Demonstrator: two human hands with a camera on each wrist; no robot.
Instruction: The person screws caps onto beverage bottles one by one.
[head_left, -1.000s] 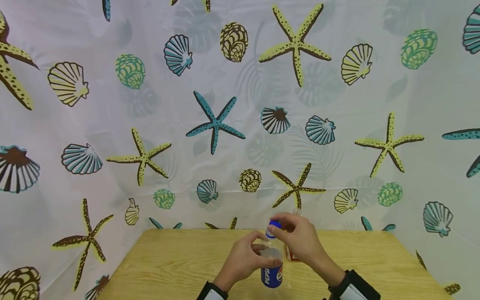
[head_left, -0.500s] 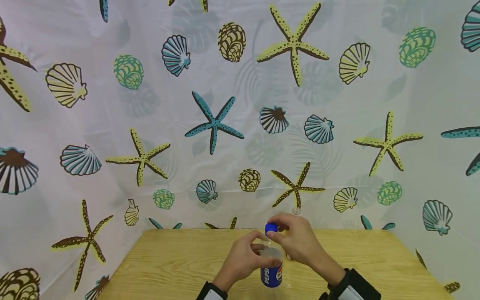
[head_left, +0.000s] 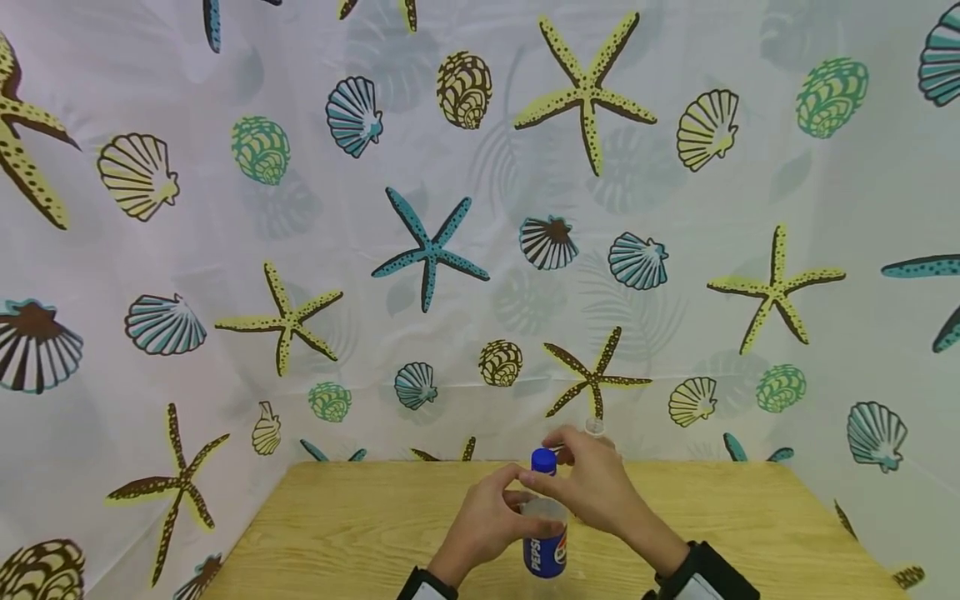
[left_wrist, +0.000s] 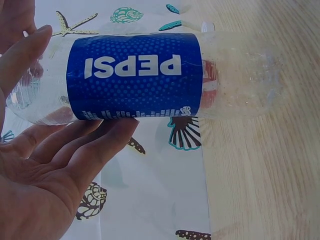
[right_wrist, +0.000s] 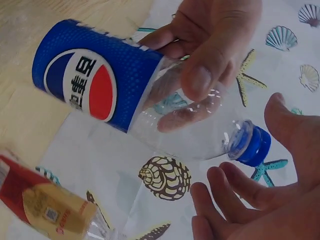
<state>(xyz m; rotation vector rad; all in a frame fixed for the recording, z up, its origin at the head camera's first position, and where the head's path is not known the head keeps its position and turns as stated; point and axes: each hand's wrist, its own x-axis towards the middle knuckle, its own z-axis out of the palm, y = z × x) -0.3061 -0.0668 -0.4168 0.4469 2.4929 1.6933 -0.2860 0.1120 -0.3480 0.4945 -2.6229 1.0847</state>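
A clear plastic Pepsi bottle [head_left: 545,557] with a blue label stands upright on the wooden table. My left hand [head_left: 486,518] grips it round its clear upper part, thumb on one side and fingers on the other. The blue cap [right_wrist: 256,146] sits on the bottle's neck. Around that cap my right hand [head_left: 592,485] is spread. In the right wrist view its thumb [right_wrist: 281,112] and fingers stand apart from the cap, with nothing held. The bottle looks see-through above and below the label in the left wrist view.
Behind my right hand is a second clear bottle [right_wrist: 52,207] with a red and tan label, mostly hidden in the head view except its top. The wooden table [head_left: 360,525] ends at a curtain [head_left: 450,350] printed with shells and starfish.
My right thumb and fingers, earlier pinching the blue cap, have spread away from it. The cap now shows fully. My left hand keeps its grip on the Pepsi bottle.
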